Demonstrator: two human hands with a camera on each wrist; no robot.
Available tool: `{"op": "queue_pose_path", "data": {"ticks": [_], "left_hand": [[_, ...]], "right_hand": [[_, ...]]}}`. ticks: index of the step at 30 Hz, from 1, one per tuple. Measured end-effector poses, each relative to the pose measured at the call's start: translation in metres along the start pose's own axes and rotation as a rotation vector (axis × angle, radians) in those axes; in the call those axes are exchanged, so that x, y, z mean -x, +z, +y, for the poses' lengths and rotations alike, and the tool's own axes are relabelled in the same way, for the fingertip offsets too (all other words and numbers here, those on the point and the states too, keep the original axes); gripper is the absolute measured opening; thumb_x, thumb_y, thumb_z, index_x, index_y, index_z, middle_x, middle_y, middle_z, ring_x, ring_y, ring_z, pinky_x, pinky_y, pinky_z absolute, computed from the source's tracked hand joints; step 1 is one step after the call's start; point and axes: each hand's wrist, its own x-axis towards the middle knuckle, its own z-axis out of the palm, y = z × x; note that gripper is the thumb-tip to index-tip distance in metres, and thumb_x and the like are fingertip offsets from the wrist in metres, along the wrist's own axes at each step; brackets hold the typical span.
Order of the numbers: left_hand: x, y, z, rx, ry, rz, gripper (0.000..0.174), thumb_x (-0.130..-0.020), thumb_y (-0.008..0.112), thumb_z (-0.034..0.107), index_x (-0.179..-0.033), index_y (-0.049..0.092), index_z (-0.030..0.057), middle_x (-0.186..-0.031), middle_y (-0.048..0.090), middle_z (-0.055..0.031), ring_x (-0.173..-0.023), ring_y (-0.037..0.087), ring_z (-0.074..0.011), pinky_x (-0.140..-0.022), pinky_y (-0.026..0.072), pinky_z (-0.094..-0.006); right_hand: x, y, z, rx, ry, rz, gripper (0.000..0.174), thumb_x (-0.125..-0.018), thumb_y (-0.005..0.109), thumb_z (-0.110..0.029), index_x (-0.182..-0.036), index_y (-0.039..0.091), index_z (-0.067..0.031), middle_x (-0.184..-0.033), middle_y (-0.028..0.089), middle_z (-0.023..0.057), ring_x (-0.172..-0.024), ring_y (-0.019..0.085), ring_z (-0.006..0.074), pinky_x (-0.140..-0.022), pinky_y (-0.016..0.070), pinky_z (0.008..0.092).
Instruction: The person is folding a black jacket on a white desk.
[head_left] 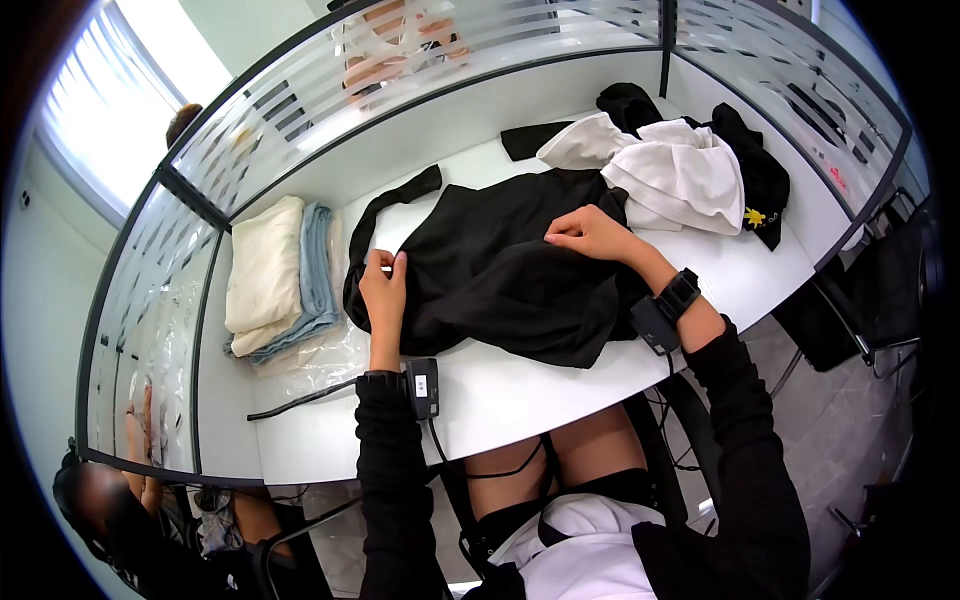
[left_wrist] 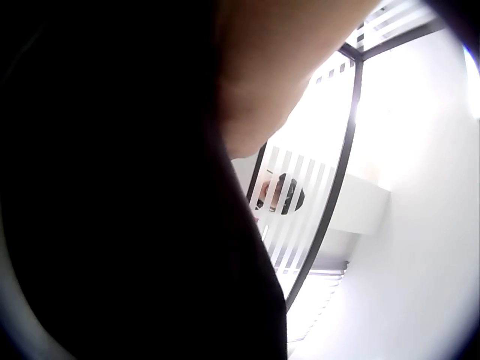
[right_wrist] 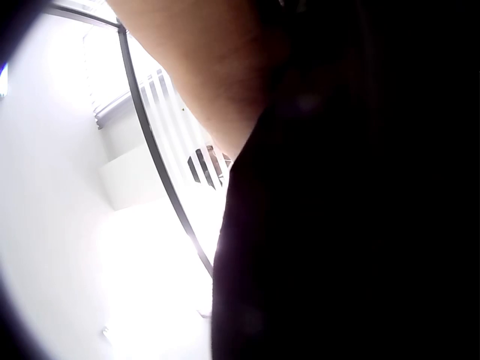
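Note:
A black garment [head_left: 480, 250] lies spread and rumpled across the white table in the head view. One long narrow part of it [head_left: 395, 197] bends out at the left. My left hand [head_left: 383, 300] is at the garment's left side, thumb and fingertips pinching the cloth there. Over its upper right part, my right hand [head_left: 597, 238] has curled fingers and pinches a fold of the same fabric. Both wrist views show mostly bare skin [left_wrist: 262, 75] and a large dark area, so the fingers and garment are hidden there.
Folded cream cloth [head_left: 262, 265] and blue cloth [head_left: 318, 265] lie at left on clear plastic [head_left: 310, 365]. White cloth [head_left: 685, 175] and black cloth [head_left: 750, 165] are heaped at the back right. Partition panels [head_left: 420, 90] edge the white table [head_left: 480, 400]. Another person [head_left: 110, 500] sits at lower left.

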Motion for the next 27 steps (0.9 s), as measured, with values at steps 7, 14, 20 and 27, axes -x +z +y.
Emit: {"op": "queue_pose_path", "data": {"ticks": [7,14,20,27], "left_hand": [[-0.001,0.001,0.001,-0.031,-0.116,-0.044,0.023,-0.088,0.056,0.022,-0.087,0.047,0.001,-0.07,0.056,-0.0153,-0.063,0.056,-0.0285,-0.061,0.0428,-0.0363],[-0.007,-0.014,0.001,1.08,-0.371,-0.199,0.02,-0.089,0.055,0.017,-0.105,0.053,0.0047,-0.095,0.055,-0.0018,-0.087,0.051,-0.0092,-0.078,0.0399,-0.0201],[0.007,-0.009,0.099,1.298,-0.076,-0.395,0.034,-0.085,0.053,0.011,-0.117,0.046,0.0026,-0.108,0.052,-0.0054,-0.098,0.051,-0.0143,-0.088,0.0397,-0.0269],[0.063,0.011,0.149,0.492,0.529,-0.67,0.041,-0.075,0.06,0.0,-0.114,0.052,0.0035,-0.12,0.052,-0.0116,-0.113,0.048,-0.0264,-0.096,0.037,-0.0337]], "right_hand": [[0.0,-0.001,0.0,-0.007,0.015,-0.015,0.02,-0.083,0.06,-0.021,-0.085,0.064,-0.0008,-0.063,0.06,0.0067,-0.057,0.053,0.0098,-0.057,0.0422,0.0235],[0.0,0.0,0.008,-0.041,-0.1,0.041,0.019,-0.085,0.058,-0.019,-0.089,0.065,-0.0018,-0.071,0.063,0.0059,-0.063,0.058,0.01,-0.061,0.0455,0.0227],[-0.001,0.002,-0.08,-0.689,-0.067,-0.188,0.019,-0.089,0.053,-0.013,-0.099,0.059,0.0022,-0.086,0.064,0.0093,-0.073,0.062,0.0132,-0.063,0.0516,0.0253],[0.008,0.035,-0.036,-0.443,-0.069,0.017,0.024,-0.073,0.072,-0.014,-0.092,0.061,-0.0034,-0.088,0.063,0.0044,-0.084,0.058,0.0108,-0.074,0.0466,0.0262]]}}
